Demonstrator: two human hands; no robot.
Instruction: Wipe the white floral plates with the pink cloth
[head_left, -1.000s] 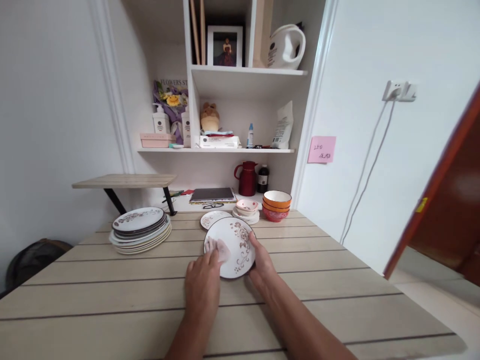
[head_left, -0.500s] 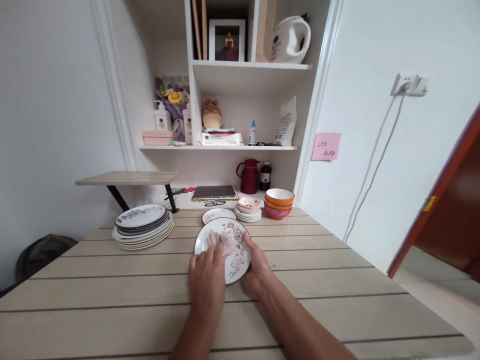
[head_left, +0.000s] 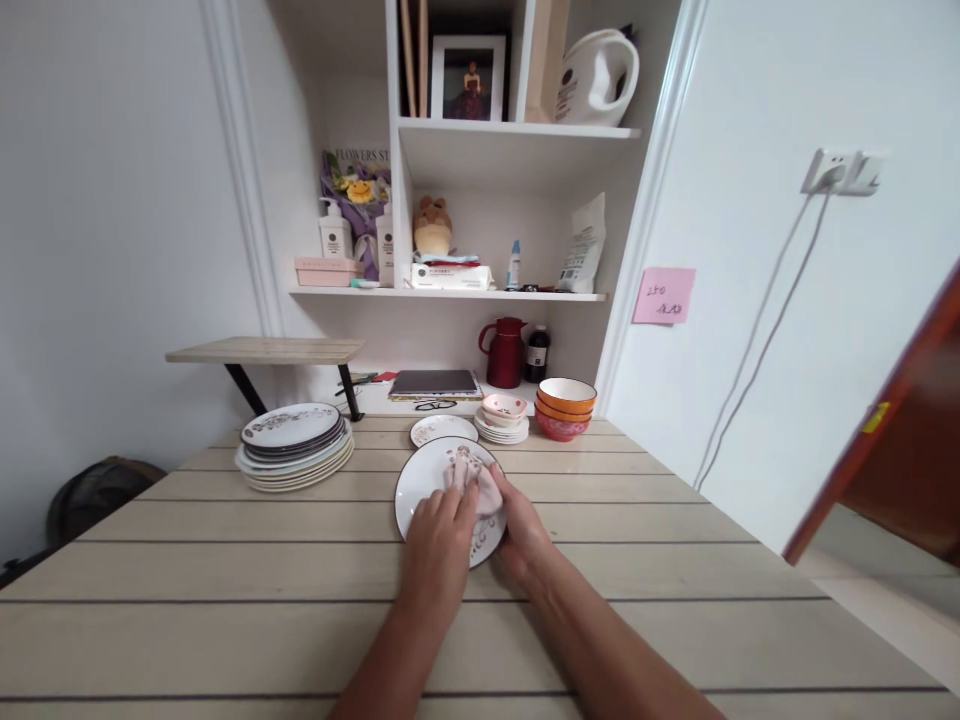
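A white plate (head_left: 418, 488) with a dark rim and a brown flower pattern lies flat on the pale wooden table (head_left: 225, 580). My left hand (head_left: 440, 541) presses a crumpled pinkish-white tissue (head_left: 475, 483) onto the right part of the plate, fingers closed over the tissue. Resting on the table at the plate's right rim, my right hand (head_left: 523, 535) touches that edge with curled fingers.
A stack of several patterned plates (head_left: 294, 448) sits at the left. Behind the plate lie a small plate (head_left: 442, 430), a stack of saucers with a pink dish (head_left: 502, 418) and stacked orange bowls (head_left: 566, 406). Shelves with a red jug (head_left: 507, 352) stand behind.
My left hand has slid the tissue across the plate from its left side to its right side. The right hand stays at the rim. The camera view has shifted slightly.
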